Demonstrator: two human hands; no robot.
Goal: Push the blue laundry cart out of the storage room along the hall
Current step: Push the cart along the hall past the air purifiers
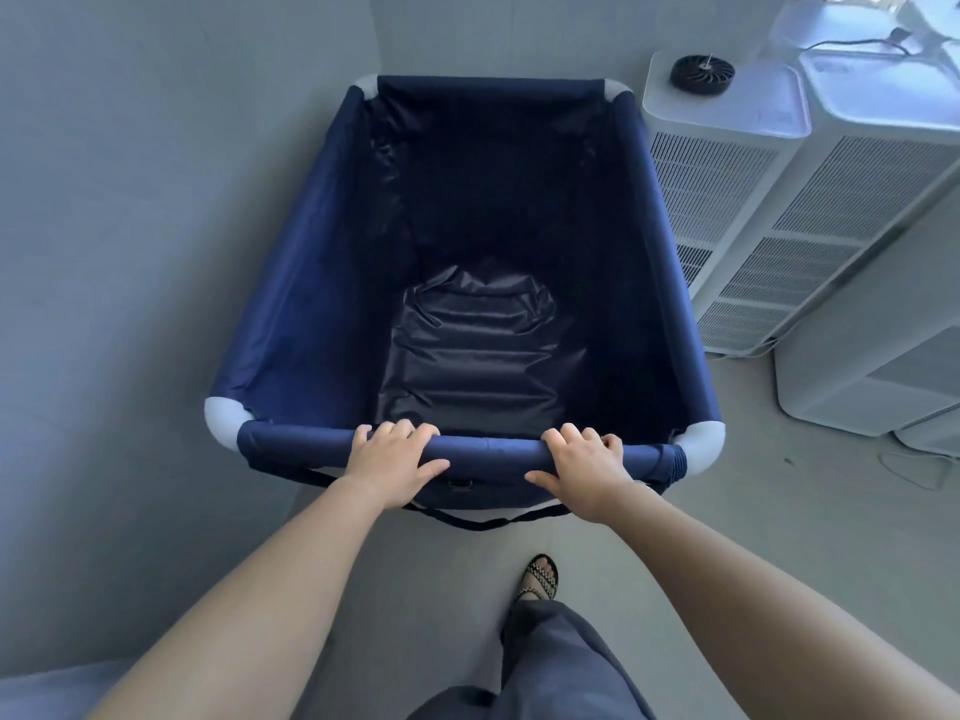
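- A person's left hand (pixel 390 462) and right hand (pixel 587 466) curl around the near rail of the blue cart (pixel 467 283), fingers over the top.
- The cart stands beside a wall (pixel 156 200) on the left, with 2 white units (pixel 769 200) on the right.

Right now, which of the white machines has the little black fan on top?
The white tower unit closest to the blue laundry cart. The black fan sits on its lid; the other units' tops have none.

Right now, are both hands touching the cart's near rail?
Touching. The head view shows the left hand and right hand wrapped over the near rail.
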